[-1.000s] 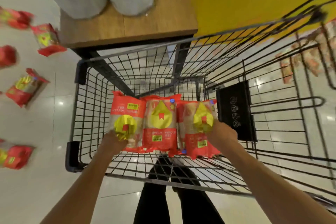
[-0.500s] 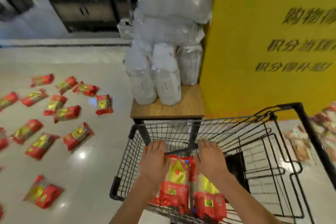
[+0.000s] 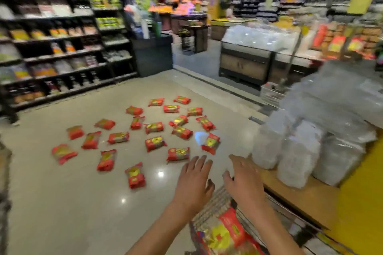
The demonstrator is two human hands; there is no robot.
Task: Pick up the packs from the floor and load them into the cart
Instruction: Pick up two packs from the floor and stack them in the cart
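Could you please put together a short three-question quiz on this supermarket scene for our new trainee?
1. True or false: the left hand and the right hand each hold a pack.
2. Where do most red packs lie: A) on the floor, B) on the wooden table, C) on the shelves?
3. Fill in: the packs already loaded lie in the ____.

Key:
1. False; both hands are empty, fingers spread.
2. A.
3. Cart.
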